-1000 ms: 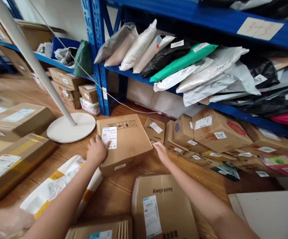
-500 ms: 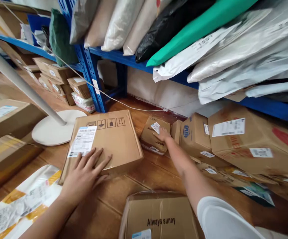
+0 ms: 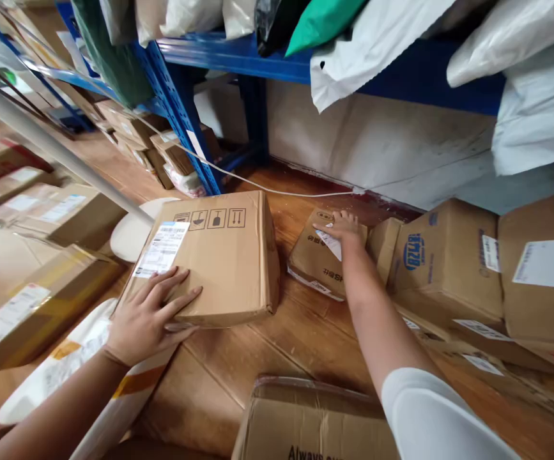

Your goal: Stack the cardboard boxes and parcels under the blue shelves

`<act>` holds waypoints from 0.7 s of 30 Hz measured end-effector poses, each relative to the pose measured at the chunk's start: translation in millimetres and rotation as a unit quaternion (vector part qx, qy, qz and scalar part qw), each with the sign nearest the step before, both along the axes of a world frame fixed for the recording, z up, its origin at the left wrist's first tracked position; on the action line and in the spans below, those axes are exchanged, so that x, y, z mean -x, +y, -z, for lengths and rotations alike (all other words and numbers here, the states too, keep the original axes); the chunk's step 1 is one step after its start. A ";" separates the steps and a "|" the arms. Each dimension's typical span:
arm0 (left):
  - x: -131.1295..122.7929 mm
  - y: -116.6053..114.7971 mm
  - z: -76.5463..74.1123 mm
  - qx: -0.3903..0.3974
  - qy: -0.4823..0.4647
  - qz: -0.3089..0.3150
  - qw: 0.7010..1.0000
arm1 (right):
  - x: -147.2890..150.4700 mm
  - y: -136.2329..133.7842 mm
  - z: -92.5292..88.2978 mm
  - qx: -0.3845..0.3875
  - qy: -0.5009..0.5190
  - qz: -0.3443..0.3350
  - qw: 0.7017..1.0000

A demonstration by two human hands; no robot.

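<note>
Handling step, seemingly | left hand (image 3: pixel 145 316) splayed on large box (image 3: pixel 226 265) | right hand (image 3: pixel 344 229) on small box (image 3: pixel 317 255) to its right, grip unclear | shifting likely needs firmer hold

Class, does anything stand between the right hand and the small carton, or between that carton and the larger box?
Nothing visible. The right hand lies on the small carton; only wooden floor shows between that carton and the larger box.

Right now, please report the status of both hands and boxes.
Left hand spread on large box. Right hand atop smaller box. White cord runs behind both boxes.
</note>
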State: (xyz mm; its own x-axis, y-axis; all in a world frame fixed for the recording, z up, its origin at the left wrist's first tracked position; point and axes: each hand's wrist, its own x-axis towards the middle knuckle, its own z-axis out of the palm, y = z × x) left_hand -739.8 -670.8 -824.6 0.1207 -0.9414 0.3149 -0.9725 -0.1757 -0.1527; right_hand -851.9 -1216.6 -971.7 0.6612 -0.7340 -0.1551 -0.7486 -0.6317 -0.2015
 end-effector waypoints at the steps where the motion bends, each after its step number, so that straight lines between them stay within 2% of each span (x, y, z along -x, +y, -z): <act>1: 1.9 -3.5 -0.9 0.000 -0.001 0.001 1.000 | -1.4 -0.6 -1.6 0.003 -0.007 0.004 1.000; 5: 9.6 -12.7 -3.1 -0.001 0.000 0.004 1.000 | 0.4 3.8 -6.6 -0.008 -0.023 0.022 0.999; 9: 0.3 -8.2 -3.0 -0.004 -0.004 0.016 1.000 | 14.8 30.7 3.0 0.041 -0.079 0.011 0.996; 14: -30.7 3.3 -4.1 -0.017 0.007 0.068 0.998 | 44.4 96.2 9.8 0.040 -0.133 0.008 0.990; 17: -39.0 6.6 -8.8 -0.047 0.071 0.055 0.995 | 71.3 146.8 4.4 0.031 -0.148 -0.001 0.989; 18: -40.1 8.1 -10.6 -0.045 0.095 0.017 0.994 | 82.1 164.2 2.5 0.028 -0.151 -0.002 0.988; 19: -41.5 10.0 -12.1 -0.021 0.108 -0.057 0.992 | 93.6 181.1 0.9 0.024 -0.153 -0.002 0.988; 20: -43.8 12.2 -13.0 0.025 0.111 -0.166 0.980 | 105.3 197.0 -0.7 0.019 -0.155 -0.003 0.988; 21: -47.4 14.5 -13.3 0.076 0.115 -0.287 0.948 | 116.8 211.4 -2.5 0.014 -0.158 -0.003 0.987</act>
